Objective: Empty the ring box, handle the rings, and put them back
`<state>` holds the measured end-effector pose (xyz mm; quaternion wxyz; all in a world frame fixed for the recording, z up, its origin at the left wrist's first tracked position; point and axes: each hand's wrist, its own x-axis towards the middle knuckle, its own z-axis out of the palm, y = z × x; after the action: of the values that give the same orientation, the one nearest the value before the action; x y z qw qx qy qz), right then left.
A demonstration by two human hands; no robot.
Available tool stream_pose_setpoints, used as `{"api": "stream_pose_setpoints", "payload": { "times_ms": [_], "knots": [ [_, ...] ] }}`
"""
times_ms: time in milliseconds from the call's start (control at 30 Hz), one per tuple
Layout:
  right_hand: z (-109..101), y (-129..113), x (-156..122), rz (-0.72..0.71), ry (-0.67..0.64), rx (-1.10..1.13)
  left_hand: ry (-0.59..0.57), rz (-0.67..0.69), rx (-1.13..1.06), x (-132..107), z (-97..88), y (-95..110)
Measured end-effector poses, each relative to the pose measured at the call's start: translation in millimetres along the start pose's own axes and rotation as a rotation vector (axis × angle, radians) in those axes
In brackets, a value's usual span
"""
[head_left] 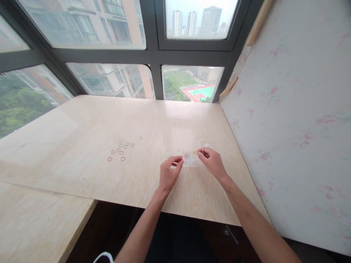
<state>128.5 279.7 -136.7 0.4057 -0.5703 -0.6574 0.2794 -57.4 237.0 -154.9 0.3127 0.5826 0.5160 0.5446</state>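
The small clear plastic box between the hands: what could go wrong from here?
The small yellow object might slip, as the right hand seems to hold it by one end. The small clear plastic box could slide if the left hand, at its edge, nudges it.

Both forearms [249, 212] are bare as far as they show, slim at the wrists and broader toward the bottom edge of the frame. The left hand [170, 171] is ungloved, with a small pale glint [166, 159] on one finger, perhaps a ring; the right hand [211, 162] is bare too. At bottom centre, dark clothing [178, 237] appears to cover the lap, its cut and fabric lost in shadow.
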Motion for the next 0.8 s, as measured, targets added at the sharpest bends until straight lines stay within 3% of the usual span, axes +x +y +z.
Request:
{"api": "stream_pose_setpoints", "payload": {
  "times_ms": [300, 533, 633, 800],
  "knots": [
    [2, 12, 7, -0.149, -0.091, -0.209, -0.151, 0.153, 0.199, 0, 5.6, -20],
    [3, 15, 7, -0.152, -0.064, -0.162, -0.155, 0.168, 0.224, -2, 5.6, -28],
    [2, 17, 8, -0.115, 0.015, -0.093, -0.141, 0.157, 0.197, -2, 3.9, -28],
    [2, 26, 7, 0.092, 0.128, 0.074, -0.115, 0.133, 0.144, -3, 1.8, -25]
  ]
}}
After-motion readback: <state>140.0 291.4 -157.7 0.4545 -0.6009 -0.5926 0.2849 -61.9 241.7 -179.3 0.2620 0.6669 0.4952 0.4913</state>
